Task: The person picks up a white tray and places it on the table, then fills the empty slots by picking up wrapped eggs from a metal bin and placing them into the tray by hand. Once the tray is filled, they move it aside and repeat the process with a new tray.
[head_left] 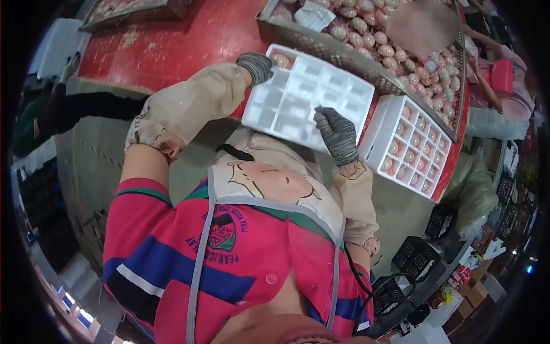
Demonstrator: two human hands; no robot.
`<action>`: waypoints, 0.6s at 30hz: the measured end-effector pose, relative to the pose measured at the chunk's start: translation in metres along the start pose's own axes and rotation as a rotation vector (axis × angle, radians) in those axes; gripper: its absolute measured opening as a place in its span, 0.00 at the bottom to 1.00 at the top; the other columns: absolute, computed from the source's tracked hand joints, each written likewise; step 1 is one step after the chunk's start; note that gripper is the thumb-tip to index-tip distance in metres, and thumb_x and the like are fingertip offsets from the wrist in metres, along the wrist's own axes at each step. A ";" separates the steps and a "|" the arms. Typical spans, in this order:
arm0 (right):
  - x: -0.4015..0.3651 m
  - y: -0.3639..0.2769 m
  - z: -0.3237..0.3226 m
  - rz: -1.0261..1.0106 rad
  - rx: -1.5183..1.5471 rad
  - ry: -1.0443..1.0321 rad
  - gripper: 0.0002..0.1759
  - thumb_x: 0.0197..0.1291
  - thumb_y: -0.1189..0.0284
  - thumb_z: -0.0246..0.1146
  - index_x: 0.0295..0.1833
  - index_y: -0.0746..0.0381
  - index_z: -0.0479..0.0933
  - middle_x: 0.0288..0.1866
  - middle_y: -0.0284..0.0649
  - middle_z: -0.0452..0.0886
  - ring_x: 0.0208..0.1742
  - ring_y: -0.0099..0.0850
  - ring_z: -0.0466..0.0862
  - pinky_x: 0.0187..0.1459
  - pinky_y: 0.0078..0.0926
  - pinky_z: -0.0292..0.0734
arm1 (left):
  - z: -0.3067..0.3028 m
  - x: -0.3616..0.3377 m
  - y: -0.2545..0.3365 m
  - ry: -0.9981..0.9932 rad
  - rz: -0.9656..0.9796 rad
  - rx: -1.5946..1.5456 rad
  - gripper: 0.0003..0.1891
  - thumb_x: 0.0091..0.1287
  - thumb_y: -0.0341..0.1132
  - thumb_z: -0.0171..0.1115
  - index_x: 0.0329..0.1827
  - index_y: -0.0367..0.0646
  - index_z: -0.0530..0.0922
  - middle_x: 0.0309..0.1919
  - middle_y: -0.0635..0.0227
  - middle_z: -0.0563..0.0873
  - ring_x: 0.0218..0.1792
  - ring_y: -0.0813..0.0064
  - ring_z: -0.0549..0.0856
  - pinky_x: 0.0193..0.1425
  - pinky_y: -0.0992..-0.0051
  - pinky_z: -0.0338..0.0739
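A white foam tray with square compartments lies tilted at the near edge of the red table. A round, pink-wrapped fruit sits in its far left compartment. My left hand, in a grey knitted glove, is closed at the tray's left edge, close to that fruit; its fingertips are partly hidden. My right hand, gloved alike, is over the tray's near right part with its fingers curled together. Whatever it may hold is hidden. Right of it stands a second white foam tray, its compartments filled with wrapped fruits.
A large metal crate heaped with wrapped fruits stands behind the trays on the red table. Another crate is at the far left. Co-workers' arms show at right. Black plastic baskets stand at lower right.
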State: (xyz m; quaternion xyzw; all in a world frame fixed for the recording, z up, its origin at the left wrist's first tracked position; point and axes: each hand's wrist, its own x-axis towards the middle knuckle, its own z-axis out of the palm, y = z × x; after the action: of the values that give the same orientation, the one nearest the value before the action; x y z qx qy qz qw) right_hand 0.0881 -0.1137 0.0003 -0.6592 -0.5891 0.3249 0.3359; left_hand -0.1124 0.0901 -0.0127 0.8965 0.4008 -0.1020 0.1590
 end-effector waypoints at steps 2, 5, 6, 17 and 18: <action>0.031 0.000 -0.008 -0.195 -0.222 0.164 0.11 0.63 0.72 0.60 0.47 0.66 0.79 0.38 0.44 0.84 0.37 0.28 0.83 0.41 0.24 0.77 | -0.024 0.026 0.000 -0.053 0.041 0.128 0.18 0.62 0.42 0.50 0.54 0.54 0.77 0.38 0.59 0.86 0.42 0.58 0.84 0.47 0.62 0.77; 0.068 0.009 -0.015 -0.094 -0.116 0.233 0.11 0.60 0.68 0.62 0.45 0.62 0.80 0.40 0.46 0.83 0.41 0.41 0.84 0.43 0.32 0.78 | -0.060 0.089 -0.009 0.313 0.232 0.157 0.14 0.61 0.39 0.55 0.49 0.57 0.81 0.42 0.59 0.83 0.45 0.62 0.83 0.50 0.60 0.75; 0.078 0.016 -0.013 -0.070 -0.041 0.246 0.11 0.60 0.68 0.62 0.45 0.62 0.80 0.41 0.46 0.83 0.42 0.41 0.83 0.44 0.33 0.78 | -0.060 0.116 -0.023 0.495 0.425 0.140 0.14 0.61 0.38 0.55 0.49 0.57 0.81 0.45 0.60 0.82 0.47 0.63 0.82 0.52 0.61 0.75; 0.136 0.056 -0.055 -0.054 -0.146 0.404 0.09 0.61 0.75 0.61 0.45 0.67 0.79 0.36 0.41 0.84 0.39 0.25 0.82 0.43 0.23 0.77 | -0.019 0.248 -0.004 -0.205 0.247 0.157 0.14 0.57 0.41 0.58 0.45 0.52 0.82 0.40 0.62 0.86 0.42 0.63 0.85 0.45 0.62 0.78; 0.145 0.053 -0.063 -0.094 -0.215 0.428 0.10 0.62 0.76 0.59 0.48 0.67 0.78 0.38 0.42 0.83 0.40 0.29 0.83 0.44 0.26 0.78 | -0.017 0.246 -0.006 -0.136 0.299 0.050 0.10 0.57 0.37 0.58 0.37 0.49 0.84 0.35 0.63 0.87 0.38 0.65 0.86 0.40 0.62 0.79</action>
State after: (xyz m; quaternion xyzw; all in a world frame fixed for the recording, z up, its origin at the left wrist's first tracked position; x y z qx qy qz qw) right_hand 0.1834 0.0221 -0.0126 -0.7167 -0.5658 0.0973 0.3959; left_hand 0.0456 0.2692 -0.0744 0.9409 0.2483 -0.1478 0.1767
